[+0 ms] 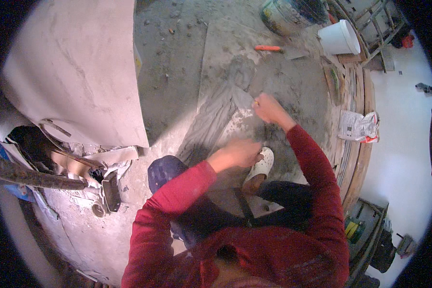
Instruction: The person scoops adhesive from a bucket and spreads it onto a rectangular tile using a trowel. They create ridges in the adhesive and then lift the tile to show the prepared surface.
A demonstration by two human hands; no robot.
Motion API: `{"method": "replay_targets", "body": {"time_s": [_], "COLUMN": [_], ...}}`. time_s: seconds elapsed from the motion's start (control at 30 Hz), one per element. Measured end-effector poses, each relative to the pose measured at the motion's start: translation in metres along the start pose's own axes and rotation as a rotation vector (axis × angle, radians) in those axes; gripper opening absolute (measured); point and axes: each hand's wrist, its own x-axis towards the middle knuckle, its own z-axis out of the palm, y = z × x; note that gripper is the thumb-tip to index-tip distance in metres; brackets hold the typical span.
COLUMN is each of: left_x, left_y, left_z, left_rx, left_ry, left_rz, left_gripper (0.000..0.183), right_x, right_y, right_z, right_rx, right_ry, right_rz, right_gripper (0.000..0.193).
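My right hand [272, 109] is closed at the end of a pale grey flat piece [243, 98], with a small yellow spot at the fingers. Whether this piece is a blade or a corner of cloth, I cannot tell. It meets a long, creased grey cloth or sheet [204, 117] lying on the floor. Nearer to me, my left hand [237, 154] is blurred, its fingers curled in, and what they hold is hidden. It is beside my white shoe [261, 165].
An orange-handled trowel [268, 48] lies ahead on the dusty floor. Beyond it stand a stained bucket [288, 17] and a white bucket [338, 38]. A printed bag [357, 126] rests on planks [353, 168] at right. A large pale board [81, 67] and a pipe [38, 177] are at left.
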Motion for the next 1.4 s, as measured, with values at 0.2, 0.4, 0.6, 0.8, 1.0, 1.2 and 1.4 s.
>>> {"method": "replay_targets", "body": {"time_s": [0.2,0.4,0.6,0.8,1.0,1.2,1.4], "left_x": [-0.004,0.001,-0.005,-0.018,-0.027,-0.034,-0.049], "left_y": [0.003,-0.002,0.003,0.016,0.015,0.041,0.063], "left_z": [-0.004,0.016,0.011,-0.012,-0.007,-0.009,0.01], "left_rx": [-0.003,-0.026,-0.057,-0.133,-0.273,-0.398,-0.589], "left_ry": [-0.084,-0.135,-0.157,-0.201,-0.273,-0.553,-0.745], "left_rz": [0.076,0.147,0.202,0.25,0.329,0.404,0.64], "left_gripper": [0.035,0.03,0.029,0.034,0.042,0.045,0.048], "right_x": [0.001,-0.059,-0.074,-0.039,-0.086,-0.118,-0.079], "right_y": [-0.041,-0.055,-0.067,-0.078,-0.094,-0.086,-0.135], "right_z": [0.016,0.041,0.01,0.067,0.054,0.069,0.062], "right_rx": [0.091,0.063,0.121,0.155,0.273,0.27,0.286], "right_ry": [-0.071,-0.201,-0.145,-0.063,-0.267,-0.292,-0.17], "right_rz": [0.043,0.09,0.115,0.141,-0.154,-0.048,0.098], "right_gripper": [0.03,0.022,0.025,0.022,0.023,0.022,0.027]}}
